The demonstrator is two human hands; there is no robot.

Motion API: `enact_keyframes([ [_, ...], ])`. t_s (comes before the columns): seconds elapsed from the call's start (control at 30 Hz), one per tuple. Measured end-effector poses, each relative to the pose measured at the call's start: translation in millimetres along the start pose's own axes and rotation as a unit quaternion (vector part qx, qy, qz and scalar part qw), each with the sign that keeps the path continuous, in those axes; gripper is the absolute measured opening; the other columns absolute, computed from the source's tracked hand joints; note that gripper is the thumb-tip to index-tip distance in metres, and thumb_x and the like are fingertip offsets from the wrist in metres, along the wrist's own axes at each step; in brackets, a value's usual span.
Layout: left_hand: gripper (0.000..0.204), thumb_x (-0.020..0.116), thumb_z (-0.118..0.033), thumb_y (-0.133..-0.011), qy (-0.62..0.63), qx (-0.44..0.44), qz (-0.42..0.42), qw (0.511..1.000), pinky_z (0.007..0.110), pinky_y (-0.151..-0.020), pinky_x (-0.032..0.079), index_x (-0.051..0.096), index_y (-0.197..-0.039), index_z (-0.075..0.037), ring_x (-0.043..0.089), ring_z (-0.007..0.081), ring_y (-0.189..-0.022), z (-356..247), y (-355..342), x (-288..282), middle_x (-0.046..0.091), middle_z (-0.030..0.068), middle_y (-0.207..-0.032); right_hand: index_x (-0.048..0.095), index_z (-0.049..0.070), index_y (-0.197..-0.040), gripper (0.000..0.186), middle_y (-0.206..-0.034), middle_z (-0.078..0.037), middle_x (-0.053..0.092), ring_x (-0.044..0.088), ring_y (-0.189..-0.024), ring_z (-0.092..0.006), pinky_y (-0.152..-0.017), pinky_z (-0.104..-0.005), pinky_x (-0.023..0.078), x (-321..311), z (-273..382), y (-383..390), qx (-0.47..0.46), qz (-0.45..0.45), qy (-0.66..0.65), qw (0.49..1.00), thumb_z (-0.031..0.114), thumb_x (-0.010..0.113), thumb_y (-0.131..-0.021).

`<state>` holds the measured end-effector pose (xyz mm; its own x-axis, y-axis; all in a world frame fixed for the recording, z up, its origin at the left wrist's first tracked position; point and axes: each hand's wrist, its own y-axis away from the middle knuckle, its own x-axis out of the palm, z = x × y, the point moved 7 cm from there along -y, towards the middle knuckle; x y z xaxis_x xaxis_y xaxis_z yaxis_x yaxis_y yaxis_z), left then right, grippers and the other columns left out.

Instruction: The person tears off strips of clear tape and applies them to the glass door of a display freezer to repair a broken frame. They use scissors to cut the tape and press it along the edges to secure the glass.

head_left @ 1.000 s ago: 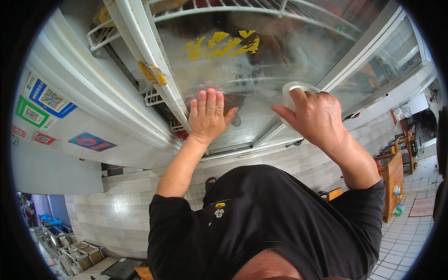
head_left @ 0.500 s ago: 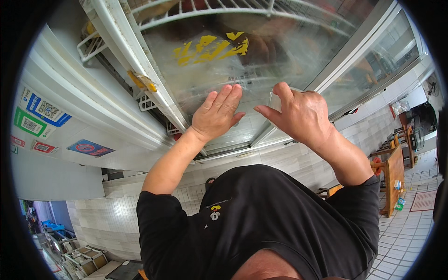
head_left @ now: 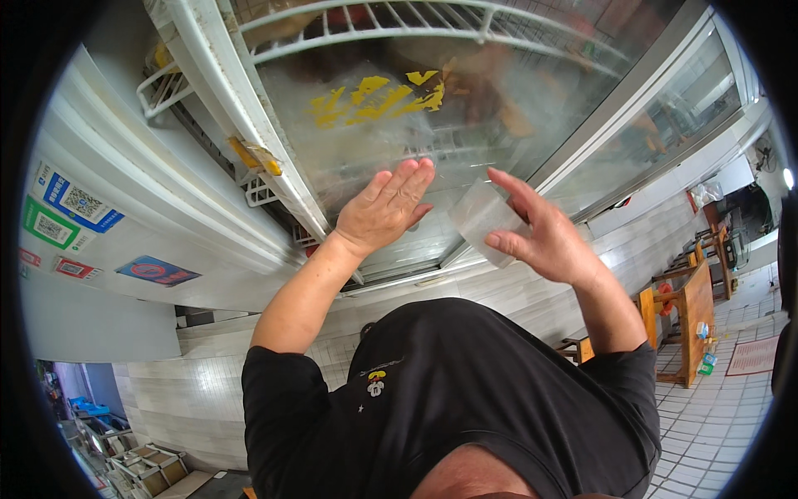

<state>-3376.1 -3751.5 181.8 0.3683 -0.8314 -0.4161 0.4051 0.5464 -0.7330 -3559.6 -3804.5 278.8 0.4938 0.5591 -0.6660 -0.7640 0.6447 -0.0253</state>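
Note:
My left hand lies on the glass panel, fingers stretched out and close together, beside the white door frame. To its right, my right hand holds a roll of clear tape, seen side-on, with the thumb against its near part. Torn yellow sticker scraps are on the glass above my hands. A curved white wire rack shows at the top, behind the glass.
On the left is a white panel with coloured code stickers. A second glass door is at upper right. Wooden furniture stands at the right on the tiled floor. Metal-framed items are at lower left.
My right hand has turned and moved down with the roll, so its translucent side now shows. My left hand has shifted right, its fingers now slanting right and closer together.

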Motion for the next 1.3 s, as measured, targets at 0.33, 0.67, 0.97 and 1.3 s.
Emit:
enact_keyframes([
  [0.33,0.078,0.045,-0.057,-0.098,0.003,-0.003,-0.012,1.0,0.043,-0.127,0.005,0.032,-0.157,-0.008,0.015,0.024,-0.155,-1,0,2,0.019,0.007,-0.168,0.057,-0.005,-0.128,0.059,-0.118,-0.008,0.065,0.058,-0.113,-0.0161,-0.096,-0.0323,0.048,24,-47,47,0.113,0.118,-0.237,0.958,0.03,0.08,-0.087],
  [0.67,0.078,0.044,-0.055,-0.099,0.019,-0.005,-0.003,1.0,0.043,-0.127,0.005,0.027,-0.158,-0.007,0.015,0.0237,-0.155,-1,2,2,0.02,0.0069,-0.167,0.066,0.003,-0.101,0.046,-0.069,-0.008,0.062,0.065,-0.071,-0.0285,-0.076,-0.0385,0.051,-39,58,36,-0.257,-0.025,0.422,0.869,0.027,0.087,-0.067],
  [0.97,0.078,0.053,-0.054,-0.094,0.062,-0.01,0.005,0.998,0.043,-0.126,0.007,0.036,-0.155,-0.007,0.018,0.0233,-0.155,-14,-11,0,0.024,0.0067,-0.166,0.062,0.004,-0.089,0.045,-0.062,-0.005,0.059,0.063,-0.058,-0.0253,-0.061,-0.0355,0.05,-15,78,18,-0.251,-0.056,0.507,0.822,0.042,0.081,-0.074],
  [1.3,0.076,0.05,-0.055,-0.094,-0.004,0.066,0.011,0.998,0.042,-0.126,0.01,0.041,-0.152,-0.006,0.021,0.0231,-0.154,-22,-33,-4,0.028,0.0055,-0.164,0.058,0.007,-0.079,0.043,-0.058,-0.004,0.055,0.06,-0.053,-0.0235,-0.057,-0.0348,0.049,-12,64,0,-0.24,-0.098,0.525,0.81,0.044,0.08,-0.076],
])
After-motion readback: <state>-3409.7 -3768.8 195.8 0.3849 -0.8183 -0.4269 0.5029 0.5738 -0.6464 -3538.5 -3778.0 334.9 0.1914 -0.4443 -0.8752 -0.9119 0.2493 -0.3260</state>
